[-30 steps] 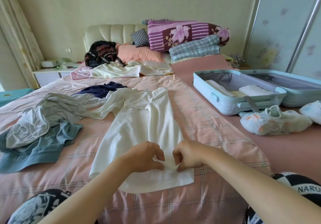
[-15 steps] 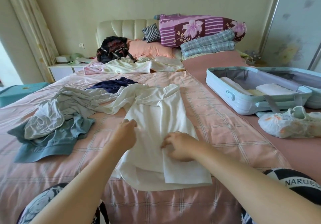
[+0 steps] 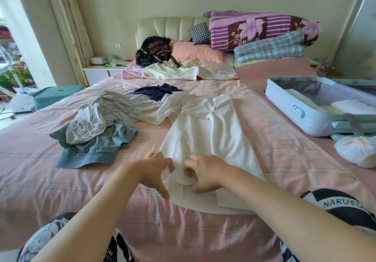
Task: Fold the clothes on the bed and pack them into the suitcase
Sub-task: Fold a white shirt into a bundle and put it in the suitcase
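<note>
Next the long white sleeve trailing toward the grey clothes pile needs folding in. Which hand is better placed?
Left, probably. The left hand is at the white garment's left edge, the side where the sleeve trails toward the grey pile; the right hand pinches fabric further right and would cross over.

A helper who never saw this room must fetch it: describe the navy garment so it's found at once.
Look at the middle of the pink bed, just beyond the spread white top. The navy garment lies crumpled there, at the far edge of the clothes heap. It is the only dark piece there; its neighbours are white, pale grey or grey-blue.
</note>
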Tool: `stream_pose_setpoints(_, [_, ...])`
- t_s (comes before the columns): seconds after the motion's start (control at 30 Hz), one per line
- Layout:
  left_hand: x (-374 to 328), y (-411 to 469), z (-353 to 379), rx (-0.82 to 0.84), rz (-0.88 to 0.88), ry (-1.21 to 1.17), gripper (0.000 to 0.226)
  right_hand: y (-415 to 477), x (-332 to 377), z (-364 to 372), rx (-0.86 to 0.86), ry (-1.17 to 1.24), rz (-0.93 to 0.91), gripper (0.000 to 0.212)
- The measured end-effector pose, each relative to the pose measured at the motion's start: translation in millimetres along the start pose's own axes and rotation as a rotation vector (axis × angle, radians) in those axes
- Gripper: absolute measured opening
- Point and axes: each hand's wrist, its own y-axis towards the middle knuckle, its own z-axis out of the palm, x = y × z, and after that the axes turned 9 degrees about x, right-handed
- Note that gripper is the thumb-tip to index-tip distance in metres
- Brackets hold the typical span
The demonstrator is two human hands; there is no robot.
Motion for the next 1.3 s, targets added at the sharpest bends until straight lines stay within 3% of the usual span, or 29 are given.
stream_pose_setpoints(0.13, [11,-8,7,-0.082,0.054,0.015,0.052,-9,-5,0,-0.015,0.097,0.004,0.013])
stream_pose_setpoints(0.27, [14,-9,12,-0.235,0.045,-0.140,0.017,-16,-2,1,-0.046,0.234,-0.005,0.015])
stream_pose_setpoints(0.4, [26,-30,-8,-0.322,0.009,-0.146,0.017,-19,-2,-5,0.001,0.334,-0.020,0.016])
stream_pose_setpoints(0.47, [36,-41,-18,-0.261,-0.049,-0.148,0.018,-17,1,-7,0.061,0.388,-0.013,0.014])
stream_pose_setpoints(0.6, [31,-35,-9,0.054,-0.184,0.007,0.023,-10,12,-3,0.241,0.385,-0.036,0.018])
stream_pose_setpoints(0.67, [29,-23,-6,0.101,-0.219,0.005,0.018,-6,11,0,0.281,0.403,-0.026,0.020])
stream_pose_setpoints(0.77, [34,-5,-12,-0.204,-0.166,-0.184,0.011,4,5,-6,0.033,0.528,0.008,0.020])
stream_pose_setpoints(0.83, [36,10,-15,-0.394,-0.122,-0.144,0.015,12,-1,-8,-0.135,0.486,0.045,0.025])
stream_pose_setpoints(0.93, [38,28,-17,-0.226,-0.127,-0.102,0.047,25,-8,-7,-0.008,0.356,0.036,0.038])
stream_pose_setpoints(1.0, [39,36,-28,-0.180,-0.126,-0.133,0.039,34,-13,-14,0.075,0.392,0.046,0.035])
stream_pose_setpoints(1.2, [53,67,-88,-0.379,-0.138,-0.252,0.012,81,-42,-58,-0.094,0.447,0.128,0.035])
stream_pose_setpoints(1.3, [67,92,-112,-0.465,-0.178,-0.283,0.027,111,-61,-78,-0.191,0.458,0.168,0.035])
